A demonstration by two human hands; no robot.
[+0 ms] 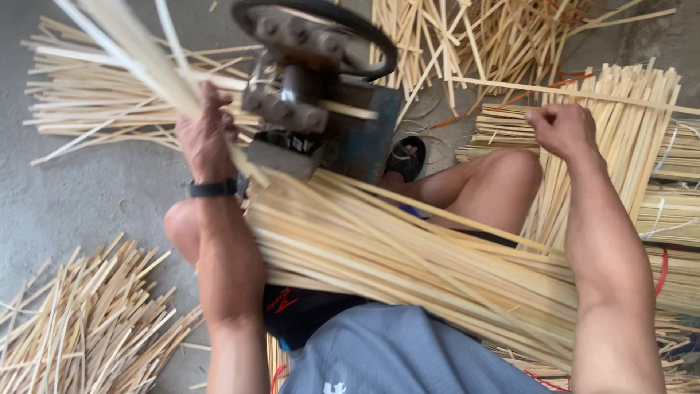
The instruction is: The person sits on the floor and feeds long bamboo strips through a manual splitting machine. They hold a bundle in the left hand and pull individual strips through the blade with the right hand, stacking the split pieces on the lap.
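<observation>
Concrete floor (80, 197); pale thin bamboo strips (408, 255) (long, flat) across lap.

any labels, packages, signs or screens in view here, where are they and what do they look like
No packages, signs or screens in view.
Sticker on the machine: dark strip with pale marks, on its lower front beside the left hand.
Shorts: small red mark.
Grey shirt: small white mark, bottom edge.

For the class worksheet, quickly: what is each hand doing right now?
Left hand: closed on pale bamboo strips beside the machine.
Right hand: closed on a thin strip.
</observation>
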